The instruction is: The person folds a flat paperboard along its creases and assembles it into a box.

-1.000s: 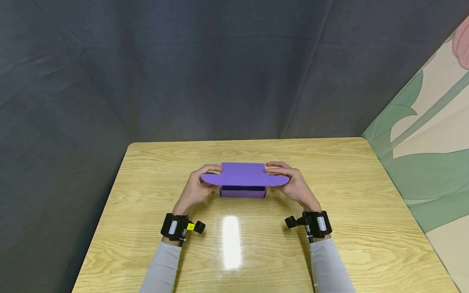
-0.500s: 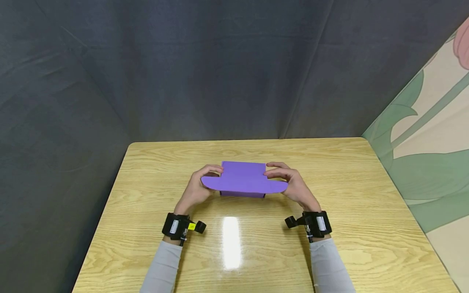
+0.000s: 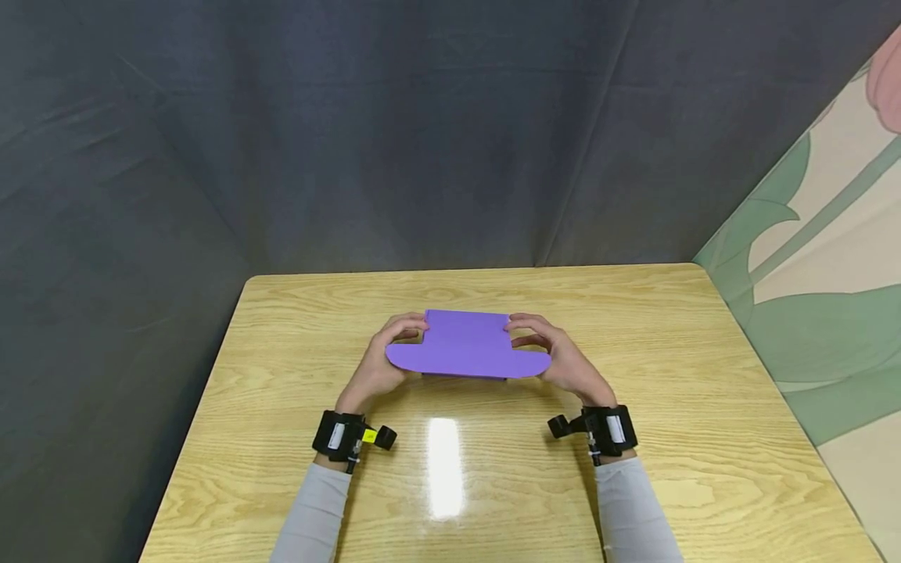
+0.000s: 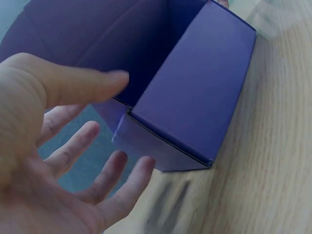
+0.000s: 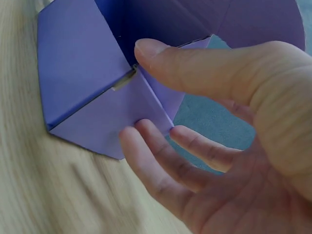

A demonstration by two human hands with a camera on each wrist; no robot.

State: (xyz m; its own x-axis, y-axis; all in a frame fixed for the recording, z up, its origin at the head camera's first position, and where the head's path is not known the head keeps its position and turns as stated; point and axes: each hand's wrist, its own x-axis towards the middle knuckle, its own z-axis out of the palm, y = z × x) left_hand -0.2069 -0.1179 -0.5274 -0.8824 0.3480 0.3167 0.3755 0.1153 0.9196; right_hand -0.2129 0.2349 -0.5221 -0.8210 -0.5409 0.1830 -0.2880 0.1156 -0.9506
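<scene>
A purple cardboard box [image 4: 200, 83] stands on the table, its lid [image 3: 468, 352] tilted down over the front with a rounded tuck flap spreading to both sides. The lid hides nearly all of the front wall in the head view. From both wrist views, the inside still shows through a gap below the lid. At the left end, my left hand [image 3: 375, 366] holds the lid's side, thumb [image 4: 92, 85] beneath it and fingers outside. My right hand [image 3: 568, 363] holds the opposite end likewise, its thumb [image 5: 185, 63] by the box corner and other fingertips at the side wall.
The box is on a light wood table [image 3: 450, 485] with a bright glare spot before it. Dark cloth [image 3: 422, 141] hangs behind and at left; a flower-patterned surface [image 3: 845, 258] lies to the right. Black camera cuffs [image 3: 338, 435] sit on both wrists.
The lid has swung down toward the front, covering the box opening and most of the front wall. Both hands stay at the box ends, with their fingers shifting slightly.
</scene>
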